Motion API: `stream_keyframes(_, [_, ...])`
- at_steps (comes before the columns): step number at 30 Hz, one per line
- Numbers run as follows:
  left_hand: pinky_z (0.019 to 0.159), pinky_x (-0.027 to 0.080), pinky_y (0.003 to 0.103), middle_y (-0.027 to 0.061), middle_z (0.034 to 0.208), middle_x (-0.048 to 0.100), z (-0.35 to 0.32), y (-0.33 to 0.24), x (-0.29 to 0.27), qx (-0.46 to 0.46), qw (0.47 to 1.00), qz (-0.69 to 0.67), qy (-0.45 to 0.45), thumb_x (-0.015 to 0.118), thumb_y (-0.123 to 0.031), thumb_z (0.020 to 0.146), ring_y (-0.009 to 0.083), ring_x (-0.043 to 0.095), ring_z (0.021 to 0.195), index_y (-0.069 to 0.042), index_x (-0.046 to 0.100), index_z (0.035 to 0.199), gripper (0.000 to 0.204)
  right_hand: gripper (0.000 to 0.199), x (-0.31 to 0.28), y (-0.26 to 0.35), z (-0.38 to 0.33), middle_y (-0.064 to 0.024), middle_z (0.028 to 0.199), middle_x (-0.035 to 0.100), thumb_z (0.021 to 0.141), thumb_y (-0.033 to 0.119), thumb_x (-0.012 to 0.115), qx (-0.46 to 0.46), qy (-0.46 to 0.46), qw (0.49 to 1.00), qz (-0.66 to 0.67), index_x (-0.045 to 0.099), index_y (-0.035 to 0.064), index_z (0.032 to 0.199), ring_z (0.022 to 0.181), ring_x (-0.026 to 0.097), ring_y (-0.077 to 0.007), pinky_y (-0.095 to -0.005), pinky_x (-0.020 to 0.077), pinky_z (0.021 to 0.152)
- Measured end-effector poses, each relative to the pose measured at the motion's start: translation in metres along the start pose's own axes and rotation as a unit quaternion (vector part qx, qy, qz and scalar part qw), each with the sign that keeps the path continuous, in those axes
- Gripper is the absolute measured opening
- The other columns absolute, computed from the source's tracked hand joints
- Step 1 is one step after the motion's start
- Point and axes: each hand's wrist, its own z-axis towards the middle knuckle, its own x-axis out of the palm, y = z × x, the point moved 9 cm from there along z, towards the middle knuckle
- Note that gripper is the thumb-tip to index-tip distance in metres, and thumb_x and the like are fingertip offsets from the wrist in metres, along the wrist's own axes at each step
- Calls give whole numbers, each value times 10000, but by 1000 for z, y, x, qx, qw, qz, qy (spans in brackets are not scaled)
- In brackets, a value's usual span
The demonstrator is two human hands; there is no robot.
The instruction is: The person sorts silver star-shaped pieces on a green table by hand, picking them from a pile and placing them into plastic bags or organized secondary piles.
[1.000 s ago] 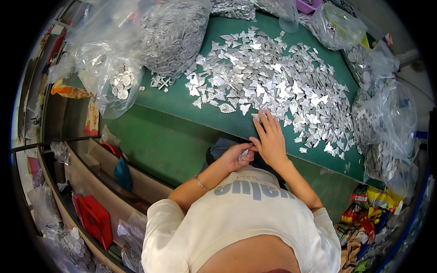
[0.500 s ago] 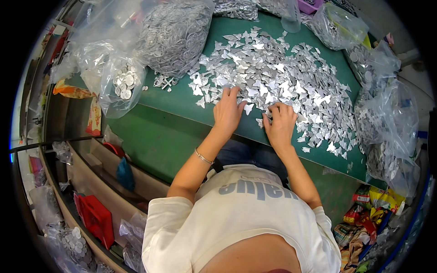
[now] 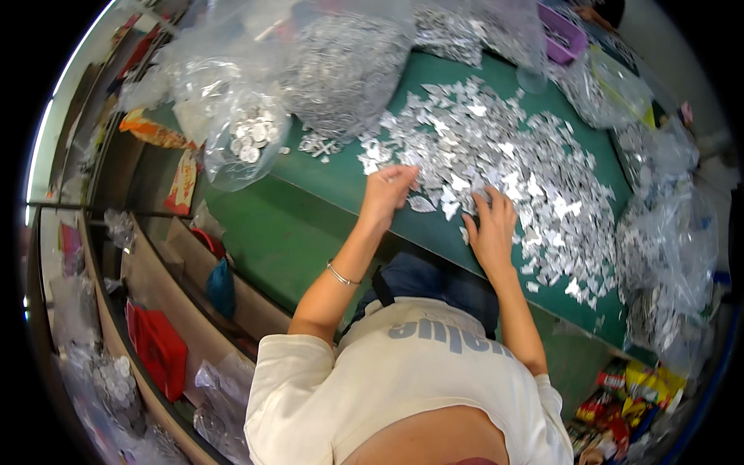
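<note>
Many small flat silver metal pieces (image 3: 496,147) lie spread in a loose heap on the green tabletop (image 3: 325,186). At the heap's near left edge, my left hand (image 3: 385,198) is closed in a pinch; whatever its fingertips hold is too small to make out. Just right of it, a leaf-shaped silver piece (image 3: 422,204) lies apart from the heap. My right hand (image 3: 494,232) rests with fingertips on the near edge of the heap, thumb and fingers apart, with pieces under and around them.
A big clear bag of silver rings (image 3: 345,74) stands at the back left, beside a smaller bag of round discs (image 3: 252,139). Filled plastic bags (image 3: 670,232) line the right edge. A purple basket (image 3: 562,35) sits at the back. Left are shelves with a red basket (image 3: 159,349).
The whole view has shifted, with the table now lower in the picture. My left fingers, stretched onto the pieces before, have drawn together into a pinch. My right hand stays at the near edge.
</note>
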Motion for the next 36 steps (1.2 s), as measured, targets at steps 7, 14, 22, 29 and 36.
stream_keyframes(7, [648,450,230,30,725,631,-37,-164,-21,379,879,252,-143,649,-89,797,89,553,686,49,665,825,142,376,-1,-3,-8,-129,1191,473,711,81,668,3,-12,1000,26,577,51,1075,1129,408,-329,-442,289,932])
stream_keyframes(14, [597,435,291,110,716,629,-59,-393,20,648,524,466,-298,620,-109,797,196,567,653,16,662,817,133,366,0,-10,-11,-123,1176,482,712,67,664,1,-42,999,21,580,48,1067,1117,420,-328,-444,294,926])
stream_keyframes(22, [641,475,385,203,736,621,-21,-417,16,609,517,491,-348,589,-115,795,339,616,700,23,645,817,150,340,0,-7,-9,-112,1175,491,723,79,656,-7,-42,999,24,585,45,1054,1120,427,-319,-438,292,934])
stream_keyframes(29, [442,331,206,15,633,588,-87,-349,7,782,535,190,-258,620,-71,816,35,442,518,5,657,847,90,347,1,-14,-14,-114,1161,502,719,85,660,-9,-54,998,14,583,42,1055,1107,439,-320,-435,287,926])
stream_keyframes(36, [545,454,307,89,667,571,-39,-108,34,337,817,465,39,679,-103,749,224,564,571,-60,650,945,202,213,-11,-18,-12,-93,889,549,723,22,640,18,-71,995,69,570,33,924,893,511,-272,-368,364,787])
